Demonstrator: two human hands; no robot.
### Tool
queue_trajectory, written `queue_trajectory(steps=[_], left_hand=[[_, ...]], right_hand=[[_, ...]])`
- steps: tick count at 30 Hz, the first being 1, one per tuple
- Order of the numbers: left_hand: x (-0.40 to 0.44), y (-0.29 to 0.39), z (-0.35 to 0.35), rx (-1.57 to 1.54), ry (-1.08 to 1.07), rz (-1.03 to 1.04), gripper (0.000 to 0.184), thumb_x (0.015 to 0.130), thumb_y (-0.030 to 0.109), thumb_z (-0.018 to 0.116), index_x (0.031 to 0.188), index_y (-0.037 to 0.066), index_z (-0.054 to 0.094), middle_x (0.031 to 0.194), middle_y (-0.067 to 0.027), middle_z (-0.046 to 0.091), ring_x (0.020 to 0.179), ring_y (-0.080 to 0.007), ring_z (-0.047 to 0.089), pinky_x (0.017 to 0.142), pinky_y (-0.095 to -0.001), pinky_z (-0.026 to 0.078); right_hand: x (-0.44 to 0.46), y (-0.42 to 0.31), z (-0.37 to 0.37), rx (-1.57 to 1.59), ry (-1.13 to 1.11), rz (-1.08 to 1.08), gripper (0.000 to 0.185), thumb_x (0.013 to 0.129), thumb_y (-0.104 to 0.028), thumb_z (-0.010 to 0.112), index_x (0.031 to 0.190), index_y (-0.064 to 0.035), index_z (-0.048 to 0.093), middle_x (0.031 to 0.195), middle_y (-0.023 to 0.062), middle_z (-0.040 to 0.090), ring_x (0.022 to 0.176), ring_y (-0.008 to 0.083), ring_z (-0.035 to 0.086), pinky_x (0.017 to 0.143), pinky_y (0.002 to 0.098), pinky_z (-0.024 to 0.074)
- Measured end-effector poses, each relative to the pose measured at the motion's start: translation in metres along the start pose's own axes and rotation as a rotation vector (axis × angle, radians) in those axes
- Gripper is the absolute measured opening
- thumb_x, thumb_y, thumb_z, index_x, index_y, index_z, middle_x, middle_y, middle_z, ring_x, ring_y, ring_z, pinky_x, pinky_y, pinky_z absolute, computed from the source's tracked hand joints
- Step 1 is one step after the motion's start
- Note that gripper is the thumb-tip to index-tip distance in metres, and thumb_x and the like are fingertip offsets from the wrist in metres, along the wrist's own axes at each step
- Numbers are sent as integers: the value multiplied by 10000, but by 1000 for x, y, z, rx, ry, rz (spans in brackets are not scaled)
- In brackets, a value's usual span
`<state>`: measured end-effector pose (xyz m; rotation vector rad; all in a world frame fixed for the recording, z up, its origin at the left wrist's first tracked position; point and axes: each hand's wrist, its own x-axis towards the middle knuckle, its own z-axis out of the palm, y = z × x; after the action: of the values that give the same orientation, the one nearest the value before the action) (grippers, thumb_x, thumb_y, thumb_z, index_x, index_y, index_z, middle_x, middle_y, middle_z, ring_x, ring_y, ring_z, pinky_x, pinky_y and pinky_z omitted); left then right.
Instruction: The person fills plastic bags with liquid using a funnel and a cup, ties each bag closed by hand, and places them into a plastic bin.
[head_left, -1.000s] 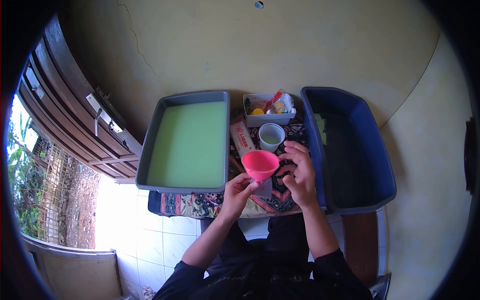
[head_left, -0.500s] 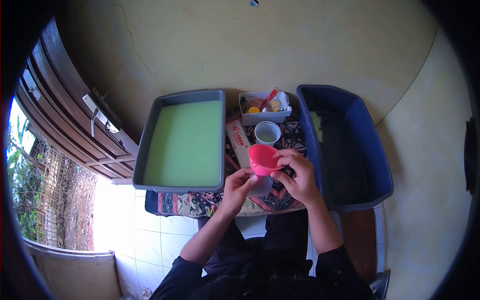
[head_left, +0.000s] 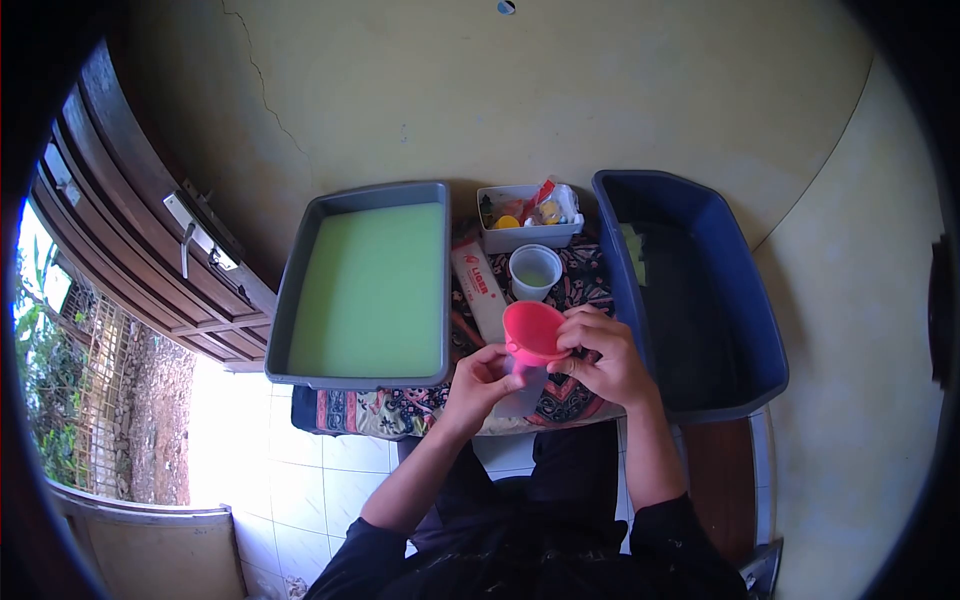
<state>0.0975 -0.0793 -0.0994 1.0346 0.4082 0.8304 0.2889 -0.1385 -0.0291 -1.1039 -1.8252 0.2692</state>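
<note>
A pink funnel (head_left: 533, 328) is tilted, its wide mouth facing up and its narrow end pointing down. My right hand (head_left: 605, 362) is closed on the funnel's rim from the right. Below the spout is a translucent whitish container (head_left: 524, 398), partly hidden by my fingers. My left hand (head_left: 480, 385) is closed around the top of that container, its thumb close to the spout. How far the spout sits inside the container cannot be made out. Just beyond the funnel stands a white plastic cup (head_left: 535, 270) holding pale liquid.
On the left a grey tray (head_left: 447, 290) holds pale green liquid. A dark blue tub (head_left: 745, 300) stands on the right with green pieces inside. Between them are a small box of supplies (head_left: 515, 237) and a long LIGER carton (head_left: 478, 285) on patterned cloth (head_left: 385, 412).
The funnel has moved slightly down and right and tipped more upright. My left hand and the translucent container have come a little nearer to me. My right hand still grips the rim.
</note>
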Motion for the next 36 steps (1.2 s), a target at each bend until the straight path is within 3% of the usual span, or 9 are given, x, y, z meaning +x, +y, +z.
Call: queue_trajectory(steps=[4, 7, 8, 10, 13, 16, 22, 29, 36], left_hand=[[-1, -4, -14, 171, -12, -117, 281, 812, 55, 724, 1059, -21, 613, 988, -70, 669, 937, -95, 602, 861, -260, 470], [-2, -6, -17, 139, 37, -56, 276, 822, 67, 716, 1064, -20, 616, 985, -66, 671, 924, -92, 602, 846, -262, 476], [-3, -3, -16, 141, 50, -56, 270, 823, 65, 716, 1060, -22, 620, 983, -66, 671, 917, -87, 598, 832, -256, 475], [-5, -3, -15, 143, 62, -59, 264, 824, 63, 715, 1055, -24, 624, 980, -65, 671, 910, -82, 595, 818, -251, 475], [-7, -6, -13, 192, 66, 36, 289, 823, 68, 717, 1082, -19, 623, 974, -52, 673, 900, -66, 584, 790, -231, 467], [-9, -5, -12, 309, 34, 92, 321, 818, 81, 726, 1108, -6, 619, 953, -32, 675, 874, -50, 579, 755, -211, 463], [-13, -14, -9, 418, 53, 76, 359, 813, 108, 738, 1130, 4, 605, 915, -19, 678, 794, -40, 581, 699, -198, 456], [-17, -30, -10, 382, 64, 78, 299, 834, 111, 717, 1087, 7, 596, 893, -21, 675, 785, -37, 572, 695, -211, 445], [-7, -35, -12, 261, 124, 40, 286, 841, 106, 705, 1078, -8, 593, 921, -46, 684, 856, -63, 598, 744, -221, 457]], right_hand=[[2, -3, 5, -8, -55, -9, 325, 698, -214, 795, 905, -28, 627, 873, 64, 638, 913, 232, 602, 773, 347, 483], [8, 0, 23, 669, 364, 209, 436, 841, -363, 693, 1024, 10, 560, 884, 55, 637, 892, 161, 621, 758, 290, 507], [6, 16, 27, 669, 364, 212, 436, 841, -363, 693, 1024, 10, 560, 884, 55, 637, 892, 161, 621, 758, 290, 507], [-2, 57, 37, 670, 572, 601, 349, 849, -337, 690, 921, -23, 555, 803, 54, 626, 728, 132, 632, 618, 242, 514], [-9, 109, 57, 533, 582, 806, 294, 865, -317, 669, 836, -59, 530, 709, 43, 603, 559, 104, 598, 464, 220, 478], [-10, 132, 64, 439, 577, 907, 275, 870, -297, 663, 785, -70, 535, 651, 38, 595, 498, 110, 585, 398, 227, 459], [0, 155, 64, 446, 498, 928, 254, 851, -238, 669, 745, -34, 560, 637, 65, 611, 488, 138, 605, 397, 242, 474], [3, 159, 65, 618, 581, 946, 160, 855, -121, 602, 777, 9, 550, 657, 116, 618, 501, 186, 625, 447, 276, 535], [5, 114, 48, 618, 685, 699, 137, 885, -72, 563, 779, 10, 538, 684, 117, 625, 550, 184, 644, 517, 266, 550]])
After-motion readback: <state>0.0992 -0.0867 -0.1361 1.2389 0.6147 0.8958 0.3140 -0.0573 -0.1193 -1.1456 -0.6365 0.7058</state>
